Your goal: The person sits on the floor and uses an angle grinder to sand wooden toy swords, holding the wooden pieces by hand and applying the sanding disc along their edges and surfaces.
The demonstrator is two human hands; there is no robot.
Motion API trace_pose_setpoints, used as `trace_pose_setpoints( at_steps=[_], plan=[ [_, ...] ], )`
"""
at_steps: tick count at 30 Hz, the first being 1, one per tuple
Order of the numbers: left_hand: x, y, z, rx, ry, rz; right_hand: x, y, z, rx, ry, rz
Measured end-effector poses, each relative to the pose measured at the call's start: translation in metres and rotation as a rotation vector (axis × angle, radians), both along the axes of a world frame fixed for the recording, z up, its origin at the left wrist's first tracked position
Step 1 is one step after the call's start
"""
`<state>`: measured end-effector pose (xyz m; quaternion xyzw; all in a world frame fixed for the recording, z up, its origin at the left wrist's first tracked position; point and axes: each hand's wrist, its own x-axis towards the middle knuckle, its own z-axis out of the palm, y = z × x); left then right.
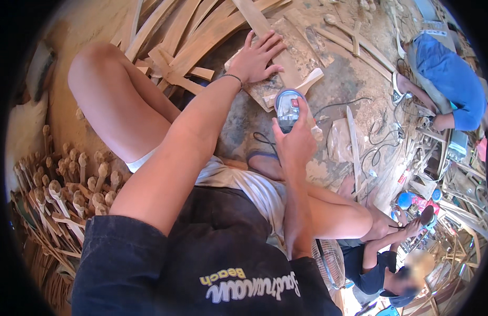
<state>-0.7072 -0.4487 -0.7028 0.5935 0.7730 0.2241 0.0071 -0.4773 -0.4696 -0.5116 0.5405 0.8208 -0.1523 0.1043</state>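
Note:
My left hand (254, 59) lies with spread fingers on a long flat wooden plank (252, 16), pressing it on a sawdust-strewn board (307, 50). My right hand (299, 138) is wrapped round a hand-held power tool (287, 109) with a rounded grey-and-clear body and a red switch; its working end is hidden beneath it. The tool is at the near end of the plank. Beside it a pale, shaped wood piece (310, 79) rests on the board.
Curved wooden strips (188, 45) pile up at the far left. Many carved knob-ended sticks (78, 174) stand at the left. A dark cable (341, 105) runs over the floor. Two people work at the right, one in a blue shirt (446, 79). A fan (329, 263) stands behind my right leg.

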Motion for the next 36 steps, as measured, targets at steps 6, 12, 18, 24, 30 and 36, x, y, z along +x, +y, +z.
trace_pose_setpoints(
  at_steps=[6, 12, 18, 24, 30, 36],
  plan=[
    [0.002, 0.0, -0.001, 0.02, 0.012, 0.018, -0.003, 0.0, -0.001, -0.004, -0.02, -0.002],
    [0.002, -0.001, 0.0, 0.021, 0.026, 0.023, -0.005, -0.003, -0.001, 0.016, -0.051, 0.013],
    [0.002, -0.001, 0.002, 0.014, 0.026, 0.021, -0.005, -0.004, -0.003, 0.068, -0.03, 0.055],
    [0.002, -0.002, 0.001, 0.025, 0.023, 0.023, -0.009, -0.006, -0.001, 0.043, -0.025, 0.018],
    [0.002, -0.001, 0.003, -0.012, 0.027, 0.007, -0.011, -0.007, 0.001, 0.033, -0.067, 0.005],
    [0.0, -0.002, 0.0, 0.007, 0.017, 0.005, -0.006, -0.006, 0.0, 0.024, -0.054, 0.015]
  ],
)
